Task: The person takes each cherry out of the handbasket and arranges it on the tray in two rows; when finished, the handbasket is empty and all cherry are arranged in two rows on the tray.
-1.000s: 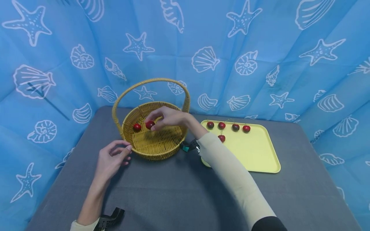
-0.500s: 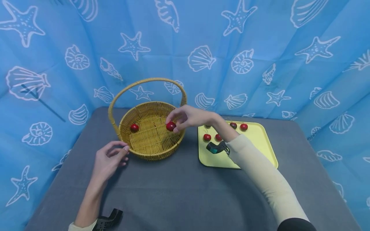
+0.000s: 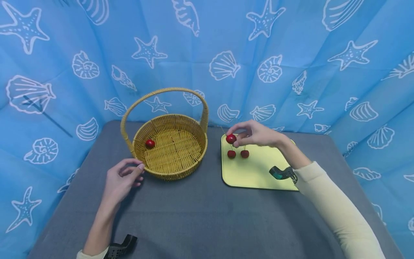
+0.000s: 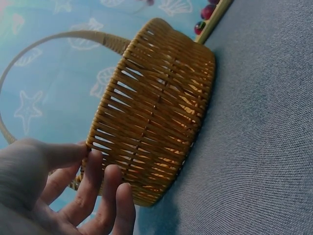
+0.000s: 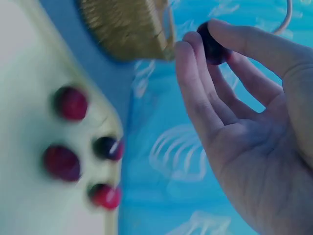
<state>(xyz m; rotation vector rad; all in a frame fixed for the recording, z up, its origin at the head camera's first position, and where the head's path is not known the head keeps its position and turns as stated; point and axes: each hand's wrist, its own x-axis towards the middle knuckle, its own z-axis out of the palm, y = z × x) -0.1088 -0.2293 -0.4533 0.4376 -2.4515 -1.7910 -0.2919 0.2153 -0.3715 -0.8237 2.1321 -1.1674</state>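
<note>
Above the back left part of the yellow tray [image 3: 252, 176], my right hand [image 3: 257, 134] pinches a dark red cherry [image 3: 231, 139] between thumb and fingertips. The right wrist view also shows the held cherry [image 5: 213, 46], clear of the tray. My left hand [image 3: 121, 180] pinches the near left rim of a wicker basket [image 3: 171, 154], thumb on one side of the rim. A single cherry [image 3: 150, 144] lies inside the basket at its left. Two cherries with stems, a left one [image 3: 231, 154] and a right one [image 3: 244, 154], sit on the tray below my right hand.
More cherries [image 5: 105, 196] rest along the tray's back edge in the right wrist view; my right hand hides them from the head camera. The basket's tall arched handle [image 3: 165, 90] stands up. A blue shell-print curtain [image 3: 194, 54] hangs behind the grey tabletop [image 3: 194, 216].
My right hand has moved right, out of the basket and over the tray, carrying the cherry with it. The left hand stays at the basket rim. The head view has shifted slightly.
</note>
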